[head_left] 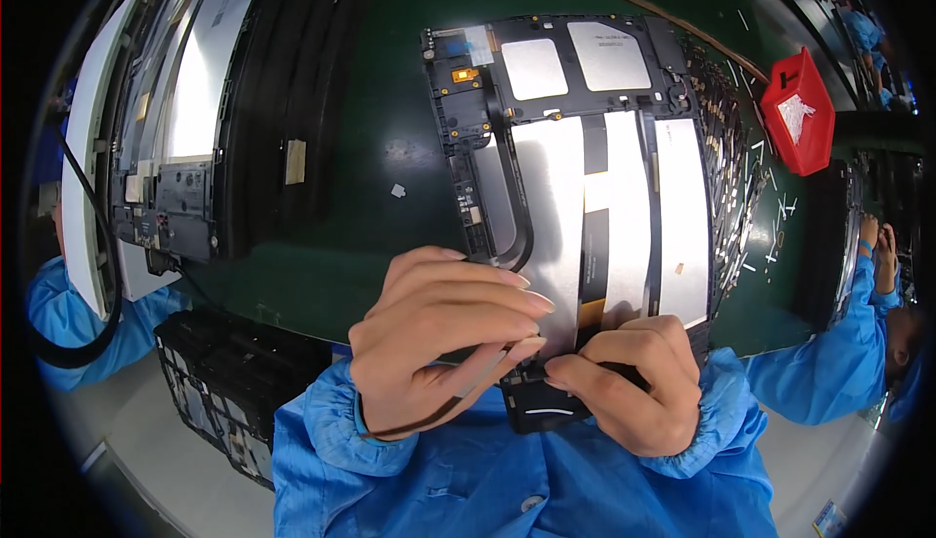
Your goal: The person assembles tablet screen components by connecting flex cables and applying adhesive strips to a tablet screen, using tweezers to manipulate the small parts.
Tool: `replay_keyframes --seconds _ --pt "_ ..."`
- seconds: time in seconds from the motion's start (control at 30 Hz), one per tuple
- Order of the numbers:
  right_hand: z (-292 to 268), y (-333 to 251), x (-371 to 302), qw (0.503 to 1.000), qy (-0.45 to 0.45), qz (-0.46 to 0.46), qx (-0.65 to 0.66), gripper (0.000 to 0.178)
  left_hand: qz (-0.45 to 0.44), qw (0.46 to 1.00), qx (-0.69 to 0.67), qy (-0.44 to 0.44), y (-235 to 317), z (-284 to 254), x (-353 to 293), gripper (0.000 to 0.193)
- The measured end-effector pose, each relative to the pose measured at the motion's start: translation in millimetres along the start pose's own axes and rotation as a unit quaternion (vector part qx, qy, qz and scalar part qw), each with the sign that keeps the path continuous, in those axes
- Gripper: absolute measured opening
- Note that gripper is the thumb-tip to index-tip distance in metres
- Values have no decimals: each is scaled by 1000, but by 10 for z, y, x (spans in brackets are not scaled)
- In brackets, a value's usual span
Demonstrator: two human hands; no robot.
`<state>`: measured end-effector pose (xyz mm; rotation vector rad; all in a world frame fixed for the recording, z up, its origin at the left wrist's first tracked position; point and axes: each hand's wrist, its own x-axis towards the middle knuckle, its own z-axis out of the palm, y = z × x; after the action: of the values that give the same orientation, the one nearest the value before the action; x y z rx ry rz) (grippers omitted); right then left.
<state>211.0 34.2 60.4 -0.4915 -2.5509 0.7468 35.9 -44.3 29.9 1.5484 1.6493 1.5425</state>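
At near end of opened tablet (546, 197): left hand (439, 328), right hand (639, 382) closed in pinches, contents unclear. Likely fine work; next move calls for steadiness.

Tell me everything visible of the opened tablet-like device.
The opened tablet-like device lies slightly turned, innards up, on the green table. Its black, plastic-looking frame holds two short silver plates at the far end, then three long, metal-looking silver panels. A black cable curves along the left side; an orange patch sits near the far left corner. The right grip appears to touch the near end; the left grip reaches over it, contact unclear.
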Motion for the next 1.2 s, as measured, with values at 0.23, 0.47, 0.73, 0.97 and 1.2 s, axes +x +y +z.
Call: replay_keyframes --seconds 0.23,0.47,0.73,0.97,1.2 --pt "38 5 26 1000 -4 -10 -9 26 -13 1000 -23 3 -32 4 -8 17" --pt "36 30 11 1000 -14 -27 -8 28 8 999 35 -36 -25 -61 134 13" --pt "21 -33 28 999 -32 3 -17 30 19 987 154 -52 -117 -15 348 15" --pt "19 -15 3 999 -35 9 2 26 -19 986 154 -57 -72 -3 384 11" --pt "0 0 1 999 -38 7 6 28 -26 985 159 -61 -49 6 406 11"
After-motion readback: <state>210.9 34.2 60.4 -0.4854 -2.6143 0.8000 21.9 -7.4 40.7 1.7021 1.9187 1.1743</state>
